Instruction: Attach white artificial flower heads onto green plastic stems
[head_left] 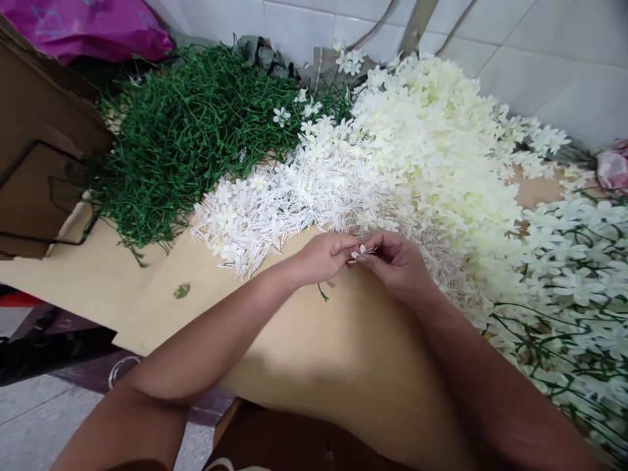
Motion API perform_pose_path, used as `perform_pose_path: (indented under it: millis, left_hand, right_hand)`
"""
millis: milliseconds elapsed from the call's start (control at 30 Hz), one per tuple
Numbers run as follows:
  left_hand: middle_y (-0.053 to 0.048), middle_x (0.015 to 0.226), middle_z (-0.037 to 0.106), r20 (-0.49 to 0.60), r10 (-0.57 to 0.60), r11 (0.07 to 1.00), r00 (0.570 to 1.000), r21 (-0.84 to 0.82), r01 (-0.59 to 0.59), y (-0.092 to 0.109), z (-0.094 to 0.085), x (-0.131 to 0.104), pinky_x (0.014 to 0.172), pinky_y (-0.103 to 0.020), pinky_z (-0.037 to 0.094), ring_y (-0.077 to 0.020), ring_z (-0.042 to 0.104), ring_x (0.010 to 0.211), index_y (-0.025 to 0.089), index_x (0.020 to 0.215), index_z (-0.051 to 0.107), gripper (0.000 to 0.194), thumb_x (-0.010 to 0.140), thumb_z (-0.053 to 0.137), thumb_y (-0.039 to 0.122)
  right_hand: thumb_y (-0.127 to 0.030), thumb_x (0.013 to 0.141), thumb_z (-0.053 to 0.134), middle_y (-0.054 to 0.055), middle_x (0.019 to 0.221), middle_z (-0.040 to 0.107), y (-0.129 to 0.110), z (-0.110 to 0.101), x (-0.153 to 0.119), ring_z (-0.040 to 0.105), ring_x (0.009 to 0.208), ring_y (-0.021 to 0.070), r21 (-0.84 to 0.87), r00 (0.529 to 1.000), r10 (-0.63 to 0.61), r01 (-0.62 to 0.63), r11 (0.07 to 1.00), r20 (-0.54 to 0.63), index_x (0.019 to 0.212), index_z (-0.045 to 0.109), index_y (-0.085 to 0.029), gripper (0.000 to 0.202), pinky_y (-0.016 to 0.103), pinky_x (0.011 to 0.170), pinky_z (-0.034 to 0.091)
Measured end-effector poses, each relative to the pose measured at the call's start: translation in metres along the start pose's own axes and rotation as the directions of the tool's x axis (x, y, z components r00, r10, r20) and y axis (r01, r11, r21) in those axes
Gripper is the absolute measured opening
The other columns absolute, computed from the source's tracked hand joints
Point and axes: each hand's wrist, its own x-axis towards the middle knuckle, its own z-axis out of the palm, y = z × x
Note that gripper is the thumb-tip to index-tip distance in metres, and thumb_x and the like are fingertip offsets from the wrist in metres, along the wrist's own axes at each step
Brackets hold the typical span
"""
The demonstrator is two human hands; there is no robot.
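My left hand [324, 259] is closed, with a green plastic stem [322, 293] poking out below its fingers. Fingertips of my right hand [400, 265] pinch a small white artificial flower [362, 252] right against the left fingertips. How the flower and stem meet is hidden by the fingers. Just beyond both hands spreads a heap of thin white stamen-like sticks [314, 199]. A large pile of loose white and pale yellow petals [432, 137] rises behind my right hand. Green plastic stems [191, 124] form another heap at the back left.
Flowers on green stems [579, 294] lie at the right beside my forearm. A cardboard box [44, 131] stands at the left, below a purple bag [93, 26]. One small green piece [181, 290] lies on the tan board [304, 347]. A tiled wall [564, 72] closes off the back.
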Motion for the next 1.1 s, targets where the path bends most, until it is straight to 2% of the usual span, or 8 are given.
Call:
perform_pose_path:
  millis: [133, 300, 433, 533, 633, 833, 967, 1100]
  left_hand:
    - [0.002, 0.065, 0.055, 0.020, 0.031, 0.965, 0.999, 0.262, -0.035, 0.005, -0.004, -0.004, 0.064, -0.024, 0.035, -0.0107, 0.049, 0.064, 0.016, 0.069, 0.059, 0.027, 0.089, 0.043, 0.022]
    - [-0.005, 0.085, 0.068, 0.100, -0.049, 0.772, 0.994, 0.635, -0.025, 0.023, -0.013, -0.019, 0.064, -0.027, 0.035, -0.0159, 0.058, 0.076, 0.017, 0.079, 0.070, 0.026, 0.090, 0.048, 0.027]
    - [-0.004, 0.075, 0.069, 0.025, -0.187, 0.683, 0.982, 0.722, 0.111, 0.039, -0.019, -0.031, 0.055, -0.028, 0.028, -0.0170, 0.058, 0.066, 0.018, 0.080, 0.070, 0.030, 0.089, 0.050, 0.038]
    - [-0.007, 0.085, 0.072, -0.038, -0.174, 0.643, 0.984, 0.753, 0.143, 0.041, -0.020, -0.036, 0.057, -0.029, 0.032, -0.0206, 0.063, 0.072, 0.018, 0.088, 0.071, 0.032, 0.092, 0.045, 0.036]
    - [-0.009, 0.097, 0.073, -0.032, -0.136, 0.633, 0.990, 0.766, 0.112, 0.037, -0.020, -0.036, 0.062, -0.030, 0.038, -0.0246, 0.066, 0.083, 0.018, 0.092, 0.072, 0.034, 0.092, 0.040, 0.030]
    - [-0.008, 0.097, 0.073, -0.243, -0.040, 0.728, 0.969, 0.658, 0.195, 0.023, -0.023, -0.027, 0.072, -0.034, 0.046, -0.0256, 0.066, 0.088, 0.020, 0.094, 0.072, 0.030, 0.090, 0.043, 0.028]
    - [-0.007, 0.097, 0.070, -0.533, 0.080, 0.921, 0.842, 0.362, 0.141, 0.007, -0.026, -0.018, 0.078, -0.033, 0.048, -0.0191, 0.063, 0.085, 0.018, 0.100, 0.069, 0.023, 0.087, 0.053, 0.025]
    - [-0.005, 0.097, 0.067, -0.665, 0.052, 0.999, 0.745, 0.029, -0.044, -0.001, -0.022, -0.006, 0.072, -0.026, 0.049, -0.0117, 0.058, 0.074, 0.017, 0.111, 0.065, 0.030, 0.081, 0.061, 0.020]
  right_hand:
    - [-0.031, 0.076, 0.071, 0.000, 0.073, 0.068, -0.013, -0.018, -0.005, 0.067, 0.066, 0.0179, -0.312, 0.996, 0.038, -0.011, 0.950, 0.081, 0.076, 0.063, -0.025, 0.011, 0.034, 0.061, 0.055]
    - [-0.031, 0.078, 0.067, 0.004, 0.092, 0.070, -0.061, -0.026, -0.002, 0.067, 0.085, 0.0216, -0.649, 0.972, -0.052, 0.193, 0.736, 0.230, 0.092, 0.069, -0.025, 0.015, 0.039, 0.075, 0.054]
    - [-0.021, 0.081, 0.062, 0.005, 0.083, 0.067, -0.077, 0.022, 0.039, 0.062, 0.076, 0.0183, -0.726, 0.964, -0.203, 0.263, 0.635, 0.171, 0.082, 0.067, -0.019, 0.005, 0.035, 0.070, 0.051]
    - [-0.014, 0.076, 0.068, 0.010, 0.090, 0.066, -0.058, 0.063, 0.080, 0.060, 0.085, 0.0232, -0.861, 0.974, -0.199, 0.195, 0.470, 0.111, 0.085, 0.067, -0.015, 0.009, 0.039, 0.077, 0.049]
    - [-0.009, 0.076, 0.065, 0.014, 0.094, 0.066, -0.037, 0.075, 0.104, 0.058, 0.094, 0.0272, -0.929, 0.987, -0.151, 0.108, 0.355, 0.057, 0.087, 0.068, -0.012, 0.011, 0.040, 0.081, 0.047]
    - [-0.017, 0.084, 0.053, 0.008, 0.090, 0.069, -0.039, 0.038, 0.084, 0.061, 0.083, 0.0210, -0.802, 0.969, -0.228, 0.063, 0.593, -0.092, 0.087, 0.071, -0.016, 0.018, 0.037, 0.077, 0.049]
    - [-0.019, 0.083, 0.054, 0.007, 0.092, 0.070, -0.039, 0.024, 0.066, 0.063, 0.084, 0.0202, -0.725, 0.952, -0.272, 0.089, 0.683, -0.139, 0.091, 0.072, -0.017, 0.020, 0.037, 0.077, 0.051]
    - [-0.021, 0.077, 0.064, 0.005, 0.082, 0.069, -0.037, 0.024, 0.057, 0.063, 0.073, 0.0166, -0.636, 0.951, -0.250, 0.079, 0.767, -0.184, 0.091, 0.071, -0.016, 0.016, 0.034, 0.073, 0.052]
